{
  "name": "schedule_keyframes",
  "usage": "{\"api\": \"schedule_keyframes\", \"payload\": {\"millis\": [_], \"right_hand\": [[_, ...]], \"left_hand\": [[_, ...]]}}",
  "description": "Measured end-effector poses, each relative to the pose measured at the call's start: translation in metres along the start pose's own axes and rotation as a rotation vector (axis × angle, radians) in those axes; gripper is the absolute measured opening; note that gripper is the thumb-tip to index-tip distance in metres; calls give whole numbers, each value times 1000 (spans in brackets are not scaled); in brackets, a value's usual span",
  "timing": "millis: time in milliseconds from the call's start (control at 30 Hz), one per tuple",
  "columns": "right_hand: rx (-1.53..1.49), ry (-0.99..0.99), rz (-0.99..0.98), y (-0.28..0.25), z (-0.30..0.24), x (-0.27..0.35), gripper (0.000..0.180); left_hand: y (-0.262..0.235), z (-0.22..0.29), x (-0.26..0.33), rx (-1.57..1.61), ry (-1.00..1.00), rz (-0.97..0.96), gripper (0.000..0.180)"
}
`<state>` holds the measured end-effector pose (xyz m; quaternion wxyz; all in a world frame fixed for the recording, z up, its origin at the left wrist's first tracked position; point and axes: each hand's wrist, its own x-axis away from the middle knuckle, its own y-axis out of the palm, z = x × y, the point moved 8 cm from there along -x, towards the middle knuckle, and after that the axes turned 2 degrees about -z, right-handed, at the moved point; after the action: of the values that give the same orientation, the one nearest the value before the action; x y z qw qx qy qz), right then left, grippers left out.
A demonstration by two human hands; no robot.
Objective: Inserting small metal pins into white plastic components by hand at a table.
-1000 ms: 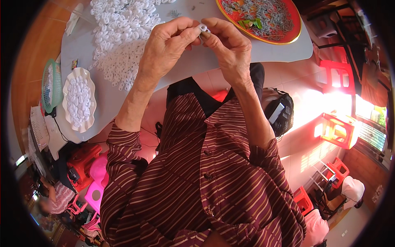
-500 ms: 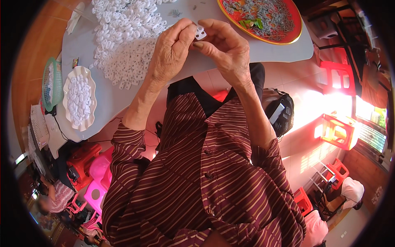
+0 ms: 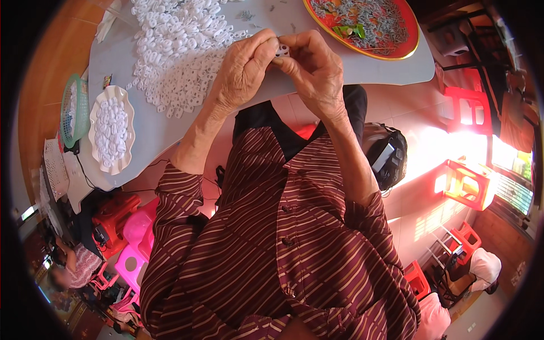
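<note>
Above the table's near edge, my left hand (image 3: 245, 65) and my right hand (image 3: 314, 71) meet, fingertips almost touching. Between them is a small white plastic piece with dark holes (image 3: 281, 50), pinched by the thumb and fingers of my right hand. My left fingers are curled closed against its left side; what they hold, if anything, is hidden. Left of my hands spreads a heap of small flat white plastic pieces (image 3: 178, 85). Behind it lies a larger pile of white oval plastic parts (image 3: 170, 34). A red round tray (image 3: 412, 42) at the far right bears many small grey screw-like pieces (image 3: 379, 28).
A scalloped cream dish (image 3: 130, 133) of white oval parts stands on the grey table (image 3: 153, 127) at left, beside a green basket (image 3: 83, 107). A black bag (image 3: 391, 158) sits on the floor at right. Red stools (image 3: 467, 181) and pink stools (image 3: 133, 263) stand around; another person (image 3: 82, 263) is at lower left.
The white piece has turned and sunk deeper between my fingers, so less of it shows. My fingertips have drawn closer together. The whole view has shifted slightly.
</note>
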<state>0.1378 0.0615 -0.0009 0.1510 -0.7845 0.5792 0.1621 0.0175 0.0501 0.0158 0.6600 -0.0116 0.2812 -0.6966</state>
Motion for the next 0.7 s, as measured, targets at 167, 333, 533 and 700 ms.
{"api": "schedule_keyframes", "payload": {"millis": [167,333,533,700], "right_hand": [[10,-54,46,-1,-4,0,22],[28,-62,41,1,-4,0,21],[66,-95,36,3,0,-1,19],[-53,-38,27,5,-1,0,16]], "left_hand": [[-1,-6,0,2,-6,-17,26],[4,-16,1,73,-155,-121,32],[4,-18,0,86,-161,-180,34],[2,-17,0,114,-126,-138,33]]}}
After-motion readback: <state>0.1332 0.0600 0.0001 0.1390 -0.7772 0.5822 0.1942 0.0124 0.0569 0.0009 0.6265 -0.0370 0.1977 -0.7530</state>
